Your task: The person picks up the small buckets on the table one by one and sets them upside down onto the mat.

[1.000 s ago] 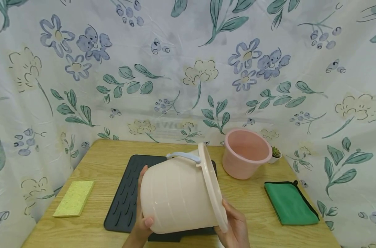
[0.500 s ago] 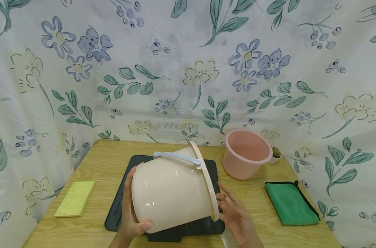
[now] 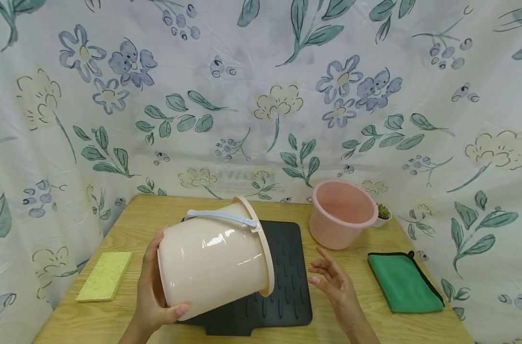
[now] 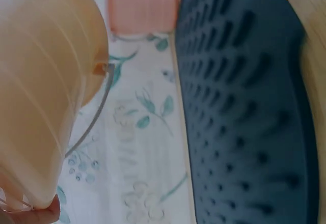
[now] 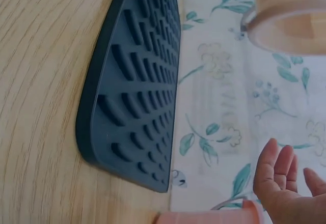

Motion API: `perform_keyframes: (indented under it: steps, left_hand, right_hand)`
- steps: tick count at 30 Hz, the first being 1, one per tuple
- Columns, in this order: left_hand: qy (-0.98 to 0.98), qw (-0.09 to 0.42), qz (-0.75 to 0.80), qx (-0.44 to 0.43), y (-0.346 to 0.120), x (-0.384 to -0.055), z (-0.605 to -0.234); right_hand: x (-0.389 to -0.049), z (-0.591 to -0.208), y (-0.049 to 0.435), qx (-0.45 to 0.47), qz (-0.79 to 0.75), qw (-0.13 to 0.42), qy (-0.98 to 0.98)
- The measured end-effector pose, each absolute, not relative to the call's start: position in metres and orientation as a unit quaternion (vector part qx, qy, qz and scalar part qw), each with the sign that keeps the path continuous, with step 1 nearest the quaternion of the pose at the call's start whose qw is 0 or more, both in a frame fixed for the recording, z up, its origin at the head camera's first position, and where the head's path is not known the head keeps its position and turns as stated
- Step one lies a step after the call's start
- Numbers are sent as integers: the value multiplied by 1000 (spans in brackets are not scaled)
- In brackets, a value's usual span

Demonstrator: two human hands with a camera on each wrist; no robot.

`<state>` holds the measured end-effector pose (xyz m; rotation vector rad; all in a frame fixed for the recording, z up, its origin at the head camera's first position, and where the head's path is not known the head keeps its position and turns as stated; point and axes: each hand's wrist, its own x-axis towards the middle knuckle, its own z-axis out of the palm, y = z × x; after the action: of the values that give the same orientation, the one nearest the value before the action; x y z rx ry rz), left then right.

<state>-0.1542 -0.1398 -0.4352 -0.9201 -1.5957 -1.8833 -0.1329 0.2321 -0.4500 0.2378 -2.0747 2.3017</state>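
Observation:
A cream bucket (image 3: pixel 213 263) with a pale blue handle (image 3: pixel 222 216) is tipped on its side above a dark ridged mat (image 3: pixel 286 272), its mouth turned to the right. My left hand (image 3: pixel 151 291) grips the bucket by its base, thumb underneath in the head view. In the left wrist view the bucket (image 4: pixel 41 81) fills the left side, with only some fingers showing at its base. My right hand (image 3: pixel 335 289) is off the bucket, to the right of its rim, fingers loosely bent and holding nothing. The right wrist view shows that hand (image 5: pixel 285 188) below the bucket's rim (image 5: pixel 285 30).
A pink bucket (image 3: pixel 329 229) stands at the back right, a small potted plant (image 3: pixel 383 215) beside it. Right of the mat lies a green cloth pouch (image 3: pixel 402 282). On the left is a yellow sponge (image 3: pixel 105 276). A floral curtain (image 3: pixel 243 95) hangs behind the wooden table (image 3: pixel 157 205).
My right hand has let go of the cream bucket's rim and moved away to the right. The left hand has carried the bucket leftward, uncovering the mat's right side.

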Motion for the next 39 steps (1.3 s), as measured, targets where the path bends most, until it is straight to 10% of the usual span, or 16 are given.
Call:
perform_keyframes:
  steps: [39]
  left_hand:
    - [-826, 392, -349, -206, -219, -156, -433]
  right_hand:
    - [-136, -447, 268, 15, 656, 97, -748]
